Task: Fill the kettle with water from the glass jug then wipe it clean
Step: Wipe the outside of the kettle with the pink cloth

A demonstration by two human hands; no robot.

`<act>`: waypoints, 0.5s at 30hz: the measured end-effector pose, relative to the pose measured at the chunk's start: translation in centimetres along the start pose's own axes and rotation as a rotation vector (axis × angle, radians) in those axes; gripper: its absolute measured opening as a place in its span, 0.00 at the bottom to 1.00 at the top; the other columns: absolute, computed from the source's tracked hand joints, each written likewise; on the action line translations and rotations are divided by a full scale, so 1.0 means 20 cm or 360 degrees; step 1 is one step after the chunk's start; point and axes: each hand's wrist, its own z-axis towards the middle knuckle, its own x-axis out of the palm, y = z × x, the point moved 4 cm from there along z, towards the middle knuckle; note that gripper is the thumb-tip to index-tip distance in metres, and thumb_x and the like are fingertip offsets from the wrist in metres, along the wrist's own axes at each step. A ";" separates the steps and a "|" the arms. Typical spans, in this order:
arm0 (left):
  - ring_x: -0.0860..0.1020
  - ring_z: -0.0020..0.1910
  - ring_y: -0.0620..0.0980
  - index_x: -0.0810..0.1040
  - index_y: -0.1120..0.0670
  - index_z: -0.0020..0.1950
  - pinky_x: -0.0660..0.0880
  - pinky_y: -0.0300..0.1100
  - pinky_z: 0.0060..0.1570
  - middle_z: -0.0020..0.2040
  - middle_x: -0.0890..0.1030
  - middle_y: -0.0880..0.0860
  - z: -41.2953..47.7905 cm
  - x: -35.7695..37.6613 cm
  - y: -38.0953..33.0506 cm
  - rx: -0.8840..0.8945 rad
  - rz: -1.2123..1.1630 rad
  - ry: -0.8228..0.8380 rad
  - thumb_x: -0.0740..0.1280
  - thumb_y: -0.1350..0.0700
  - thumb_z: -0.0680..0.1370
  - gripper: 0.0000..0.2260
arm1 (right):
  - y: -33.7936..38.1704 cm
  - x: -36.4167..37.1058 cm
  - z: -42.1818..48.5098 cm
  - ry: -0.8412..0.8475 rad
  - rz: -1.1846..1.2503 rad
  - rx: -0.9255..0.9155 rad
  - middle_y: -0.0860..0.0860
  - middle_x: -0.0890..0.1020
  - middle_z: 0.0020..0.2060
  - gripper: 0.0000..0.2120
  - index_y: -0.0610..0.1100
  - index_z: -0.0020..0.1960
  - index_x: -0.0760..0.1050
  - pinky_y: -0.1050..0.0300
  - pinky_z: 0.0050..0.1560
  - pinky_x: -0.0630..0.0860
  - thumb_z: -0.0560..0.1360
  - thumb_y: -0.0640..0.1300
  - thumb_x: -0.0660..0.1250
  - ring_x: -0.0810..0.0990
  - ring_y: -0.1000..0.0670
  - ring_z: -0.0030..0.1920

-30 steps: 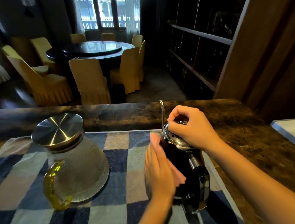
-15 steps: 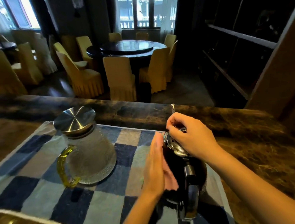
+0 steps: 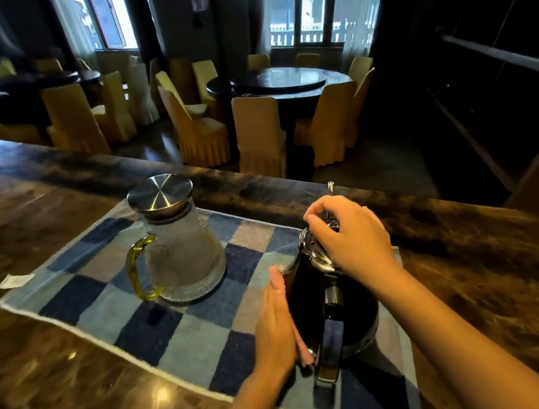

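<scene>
Kettle (image 3: 350, 307) near mat's (image 3: 191, 336) right edge

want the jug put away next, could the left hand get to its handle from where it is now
Probably yes: the glass jug's yellow handle faces the person, with bare mat between, but the left hand presses a pink cloth on the kettle.

No readable text from my feed. I checked the kettle (image 3: 350, 307): dark body, no brand or marking I can make out. Glass jug (image 3: 182, 256): textured wall and plain steel lid, no label. A small white tag (image 3: 12, 281) lies at the left edge of the checked mat (image 3: 188, 336) on the counter (image 3: 36, 203) (any print there is too small to read). No numbers, no signs.
</scene>
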 end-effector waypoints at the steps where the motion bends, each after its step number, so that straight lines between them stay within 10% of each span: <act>1: 0.66 0.65 0.27 0.70 0.29 0.61 0.58 0.45 0.74 0.62 0.71 0.25 -0.01 0.02 -0.04 0.0005 0.0052 -0.0004 0.52 0.32 0.76 0.16 | 0.00 0.00 0.00 0.0009 -0.0002 0.0007 0.61 0.77 0.44 0.05 0.56 0.44 0.75 0.40 0.65 0.68 0.77 0.51 0.61 0.72 0.58 0.46; 6: 0.66 0.73 0.52 0.63 0.44 0.74 0.60 0.55 0.73 0.72 0.70 0.51 0.16 0.10 -0.44 0.0025 -0.0404 0.0170 0.50 0.32 0.76 0.30 | 0.00 0.00 -0.01 0.0038 -0.0020 0.0070 0.59 0.79 0.45 0.05 0.55 0.46 0.76 0.44 0.59 0.73 0.77 0.52 0.61 0.75 0.55 0.45; 15: 0.68 0.72 0.50 0.69 0.45 0.71 0.61 0.57 0.71 0.70 0.73 0.51 0.26 0.07 -0.04 -0.0327 -0.0401 0.0336 0.53 0.32 0.77 0.28 | -0.02 0.00 -0.01 0.0023 0.0028 0.0159 0.56 0.77 0.60 0.14 0.53 0.61 0.69 0.54 0.49 0.74 0.77 0.52 0.63 0.75 0.52 0.59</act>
